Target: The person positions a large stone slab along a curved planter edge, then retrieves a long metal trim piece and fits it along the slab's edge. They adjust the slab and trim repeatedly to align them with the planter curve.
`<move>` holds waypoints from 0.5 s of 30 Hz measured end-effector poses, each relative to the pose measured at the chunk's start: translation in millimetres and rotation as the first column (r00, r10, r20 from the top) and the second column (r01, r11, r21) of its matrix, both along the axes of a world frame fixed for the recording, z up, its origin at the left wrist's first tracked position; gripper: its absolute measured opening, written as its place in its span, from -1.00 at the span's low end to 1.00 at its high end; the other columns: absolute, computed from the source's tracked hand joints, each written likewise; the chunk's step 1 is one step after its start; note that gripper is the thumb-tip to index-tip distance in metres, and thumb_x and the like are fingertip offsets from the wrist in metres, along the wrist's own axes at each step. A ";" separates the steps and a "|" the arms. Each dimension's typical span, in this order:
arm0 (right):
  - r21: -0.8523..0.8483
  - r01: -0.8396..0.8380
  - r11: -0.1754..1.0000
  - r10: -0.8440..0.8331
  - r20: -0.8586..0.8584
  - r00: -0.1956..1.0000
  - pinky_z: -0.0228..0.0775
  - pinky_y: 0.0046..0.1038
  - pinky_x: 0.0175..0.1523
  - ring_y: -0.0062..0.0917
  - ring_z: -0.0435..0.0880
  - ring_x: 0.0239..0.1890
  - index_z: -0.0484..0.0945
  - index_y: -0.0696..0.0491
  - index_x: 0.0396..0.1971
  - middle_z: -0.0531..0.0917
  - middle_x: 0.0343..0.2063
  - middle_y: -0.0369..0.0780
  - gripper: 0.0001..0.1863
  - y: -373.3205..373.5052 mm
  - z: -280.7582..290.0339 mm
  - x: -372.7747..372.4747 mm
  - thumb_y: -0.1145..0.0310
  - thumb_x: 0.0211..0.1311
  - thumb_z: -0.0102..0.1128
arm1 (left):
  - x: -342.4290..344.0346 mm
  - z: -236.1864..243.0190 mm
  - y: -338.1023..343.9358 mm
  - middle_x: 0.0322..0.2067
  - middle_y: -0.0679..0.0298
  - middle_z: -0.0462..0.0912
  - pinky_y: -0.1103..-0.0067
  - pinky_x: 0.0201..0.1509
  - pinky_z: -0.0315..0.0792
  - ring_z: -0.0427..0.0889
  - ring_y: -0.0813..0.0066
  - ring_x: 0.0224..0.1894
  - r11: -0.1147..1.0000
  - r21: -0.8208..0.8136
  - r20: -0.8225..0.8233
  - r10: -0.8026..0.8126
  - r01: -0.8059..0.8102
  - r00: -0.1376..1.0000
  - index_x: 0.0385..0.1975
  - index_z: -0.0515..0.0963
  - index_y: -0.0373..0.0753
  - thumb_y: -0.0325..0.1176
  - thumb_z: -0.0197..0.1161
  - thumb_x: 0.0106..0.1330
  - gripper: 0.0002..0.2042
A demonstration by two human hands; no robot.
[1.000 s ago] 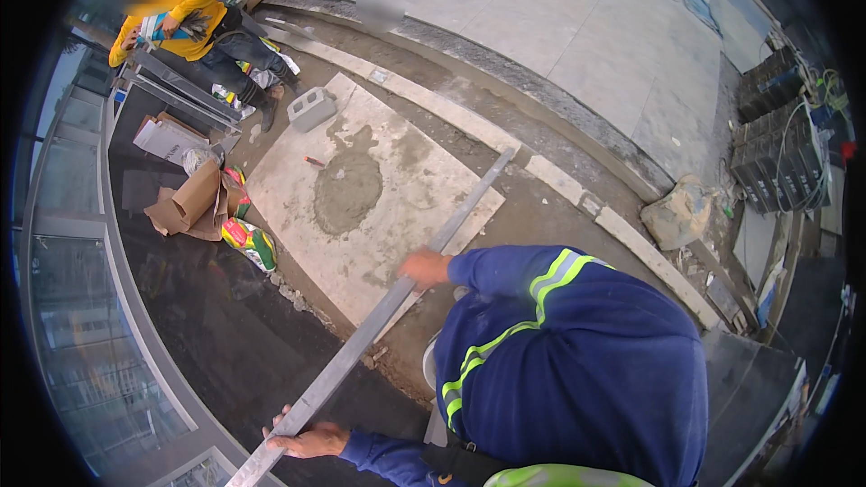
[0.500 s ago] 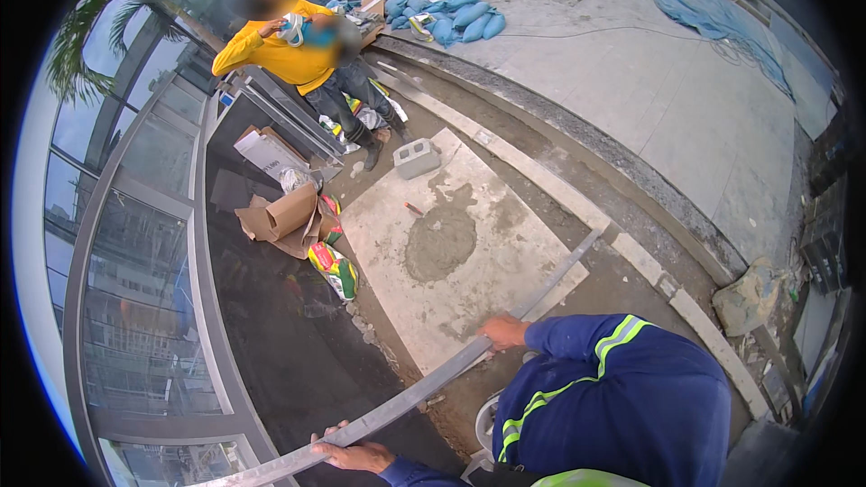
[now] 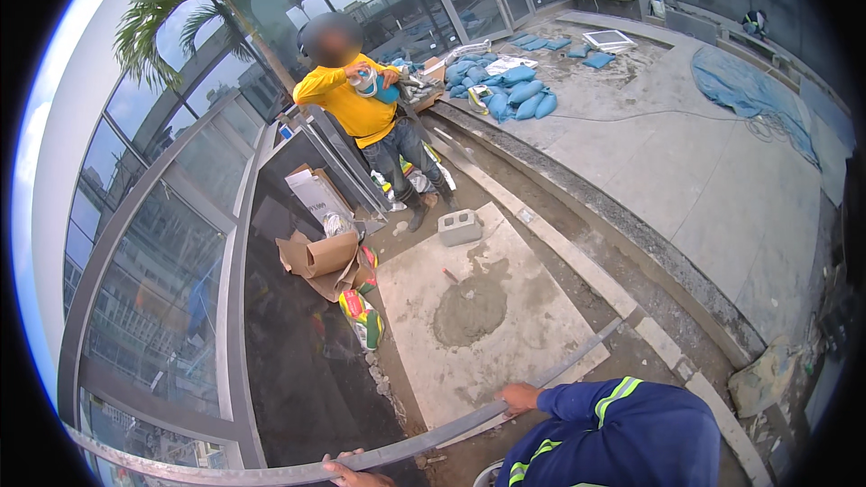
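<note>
A long grey metal bar [image 3: 469, 427], like a screeding straightedge, runs across in front of me from the lower left to the concrete edging at right. My right hand [image 3: 519, 399] is closed around its right half. Farther left, my left hand [image 3: 352, 472] grips it from the near side, cut off partly by the lower edge. Beneath the bar's right half lies a pale flat board [image 3: 410, 329] with a mound of wet grey mortar [image 3: 470, 311] on it. A small red-handled tool [image 3: 450, 275] rests by the mound's far edge. A hollow concrete block [image 3: 459, 227] sits at the board's far end.
A person in a yellow top [image 3: 356, 108] stands beyond the block, holding a white and blue object. Torn cardboard [image 3: 320, 257] and a colourful bag [image 3: 363, 317] lie left of the board. A glazed metal frame [image 3: 167, 307] rises at left; blue sacks [image 3: 519, 90] lie far off.
My view has tilted up, so the scene sits lower and further right. Both hands keep their hold on the bar. The person in yellow still holds the white and blue object.
</note>
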State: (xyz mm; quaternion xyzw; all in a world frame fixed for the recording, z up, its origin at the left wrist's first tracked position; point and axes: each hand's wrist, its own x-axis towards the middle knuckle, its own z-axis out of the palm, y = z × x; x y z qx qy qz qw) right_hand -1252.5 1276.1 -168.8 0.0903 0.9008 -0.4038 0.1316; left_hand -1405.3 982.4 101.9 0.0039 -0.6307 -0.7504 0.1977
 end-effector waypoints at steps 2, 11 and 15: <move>0.021 -0.004 1.000 0.003 0.005 1.000 0.53 -0.03 0.14 0.00 0.72 0.09 0.64 -0.03 0.11 0.78 -0.05 -0.06 -0.39 0.4 -1.4 0.1 0.06 0.07 0.61 | 1.7 2.1 1.2 -0.17 0.09 0.57 0.26 -0.13 0.64 0.63 0.18 -0.25 1.000 0.028 0.007 -0.002 0.002 1.000 0.23 0.42 -0.30 0.11 0.20 0.58 -0.44; 0.056 0.009 0.998 -0.009 -0.006 1.000 0.30 0.11 0.44 0.00 0.45 0.42 0.25 -0.12 0.55 0.50 0.37 -0.01 0.07 18.2 -23.8 21.4 -0.06 0.04 0.60 | 4.7 18.0 2.0 -0.04 -0.01 0.64 0.17 0.09 0.59 0.65 0.03 -0.06 0.990 0.116 0.088 -0.096 0.086 0.991 0.36 0.40 -0.22 0.33 0.13 0.51 -0.27; 0.079 0.128 0.989 -0.123 -0.061 0.991 0.31 0.07 0.46 0.07 0.41 0.45 0.20 -0.12 0.57 0.41 0.43 0.08 0.14 38.0 -47.6 58.6 -0.16 0.02 0.60 | -4.6 2.3 -3.3 0.01 -0.06 0.67 0.16 0.12 0.59 0.66 0.00 -0.04 0.981 0.177 0.027 -0.084 0.078 0.996 0.35 0.43 -0.21 0.38 0.06 0.51 -0.24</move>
